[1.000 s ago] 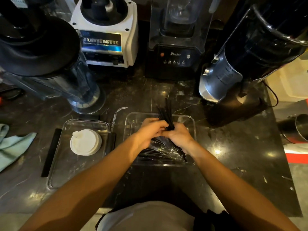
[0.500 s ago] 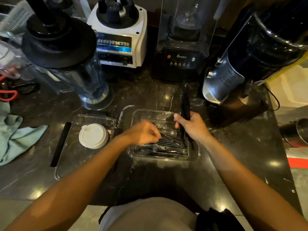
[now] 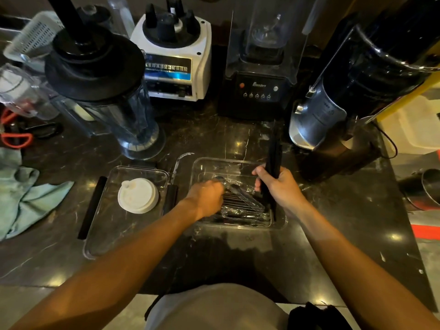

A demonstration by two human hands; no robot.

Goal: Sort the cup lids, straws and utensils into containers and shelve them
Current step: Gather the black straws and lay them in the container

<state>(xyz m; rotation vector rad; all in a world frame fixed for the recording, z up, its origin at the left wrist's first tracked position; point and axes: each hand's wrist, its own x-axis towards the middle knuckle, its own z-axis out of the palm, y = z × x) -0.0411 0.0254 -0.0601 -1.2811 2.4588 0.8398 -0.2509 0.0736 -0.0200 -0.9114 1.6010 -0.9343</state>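
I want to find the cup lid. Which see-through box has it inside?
The clear container on the left holds the white cup lid. The other clear container, where both hands work, holds wrapped black straws.

We see a clear plastic container [image 3: 279, 222] just right of the counter's middle, holding wrapped black straws [image 3: 242, 206] that lie flat across its floor. A bundle of black straws [image 3: 273, 153] stands nearly upright at the container's 3 o'clock side, its top tilted toward 12 o'clock. At the container's 9 o'clock sits a second clear container [image 3: 114, 229], close beside it, with black clips on its sides. A white cup lid [image 3: 138, 195] lies flat in its far half.
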